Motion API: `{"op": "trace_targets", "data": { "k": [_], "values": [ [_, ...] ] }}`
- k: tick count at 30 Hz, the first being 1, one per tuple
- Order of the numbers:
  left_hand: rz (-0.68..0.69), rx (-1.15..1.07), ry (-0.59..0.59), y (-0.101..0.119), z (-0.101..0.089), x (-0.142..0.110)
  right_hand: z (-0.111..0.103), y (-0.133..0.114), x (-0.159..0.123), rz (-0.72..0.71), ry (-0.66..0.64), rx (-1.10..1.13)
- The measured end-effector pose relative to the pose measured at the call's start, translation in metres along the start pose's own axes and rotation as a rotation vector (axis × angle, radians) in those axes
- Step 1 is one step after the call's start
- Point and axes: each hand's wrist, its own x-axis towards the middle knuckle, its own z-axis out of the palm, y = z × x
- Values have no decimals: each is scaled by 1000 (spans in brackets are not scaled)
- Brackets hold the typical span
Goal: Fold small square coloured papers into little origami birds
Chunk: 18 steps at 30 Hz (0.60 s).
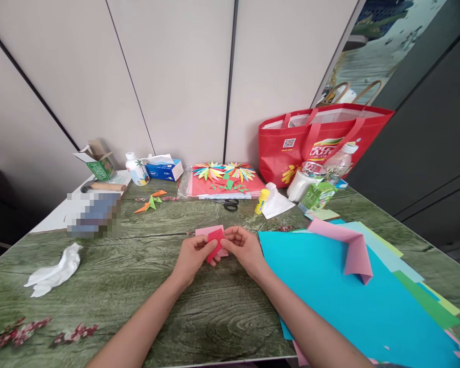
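Observation:
Between both hands is a small folded piece of red paper (pixel 215 243), held over the middle of the table. My left hand (pixel 191 255) pinches its left side, thumb on top and fingers beneath. My right hand (pixel 244 248) grips the right edge between thumb and fingers. Behind the red piece lies pink paper (pixel 205 231), partly hidden by the hands; whether they touch it I cannot tell. To the right of my right hand spreads a large blue sheet (pixel 314 286), with a creased pink sheet (pixel 356 250) on top.
Farther back are black-handled scissors (pixel 231 205), a yellow glue stick (pixel 261 201) and folded paper stars (pixel 210 171). Orange and green paper pieces (pixel 152 203) lie left of them. A crumpled tissue (pixel 55 270) is at left. A red bag (pixel 279 148) stands behind, near a clear bottle (pixel 341 162).

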Motion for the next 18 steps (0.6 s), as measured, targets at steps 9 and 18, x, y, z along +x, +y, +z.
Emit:
{"op": "trace_targets", "data": {
  "k": [9,18],
  "values": [
    [-3,-22,56,1,-2,2,1,4,1,-50,-11,-29],
    [62,128,55,-1,-3,0,-2,3,2,-141,13,-192]
  ]
}}
